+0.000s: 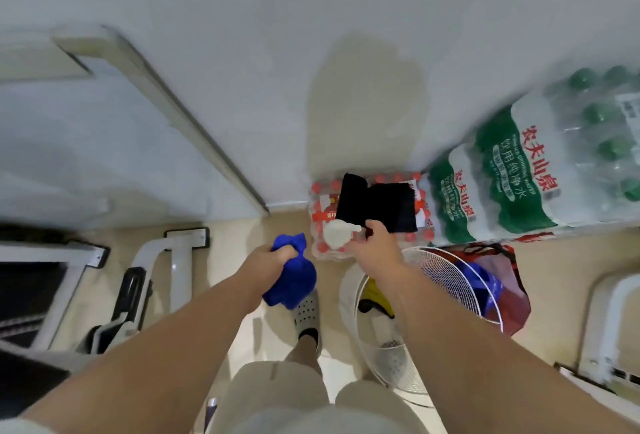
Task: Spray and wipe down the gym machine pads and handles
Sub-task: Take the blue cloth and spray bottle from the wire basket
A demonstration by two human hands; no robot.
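Two green-labelled water packs (519,184) stacked at right against the wall (242,0). White machine frame (156,267) at left, on the floor. White fan (450,271) below the packs, beside a red bag (516,295). Red-capped pack (320,208) in the middle, with a black cloth (377,205) and a white sprayer (336,236) on top. Bunched blue cloth (294,277) in the left hand (277,255), fingers curled tight round it. Right hand (375,243) at the sprayer's nozzle; impossible to tell whether gripping or merely touching.
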